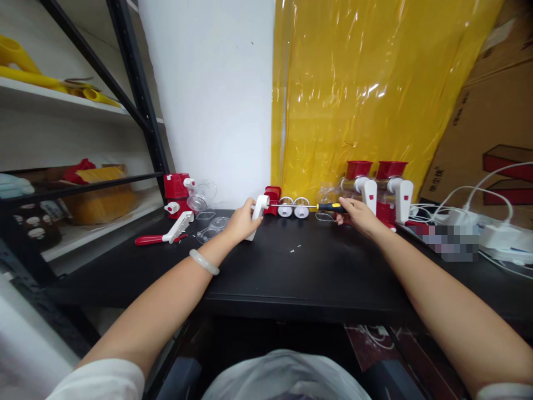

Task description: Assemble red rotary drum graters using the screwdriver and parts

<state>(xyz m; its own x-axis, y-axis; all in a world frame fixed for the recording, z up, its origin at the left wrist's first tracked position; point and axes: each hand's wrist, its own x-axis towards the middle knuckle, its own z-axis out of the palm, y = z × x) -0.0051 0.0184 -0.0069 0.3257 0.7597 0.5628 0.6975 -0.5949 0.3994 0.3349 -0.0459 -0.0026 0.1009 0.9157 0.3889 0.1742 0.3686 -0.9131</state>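
Both arms are bare up to short white sleeves (104, 383). The left wrist wears a pale, smooth bangle (204, 261). Light grey clothing (287, 378) covers the lap.

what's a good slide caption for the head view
Left hand steadies a white handle part while right hand drives a screwdriver into it.
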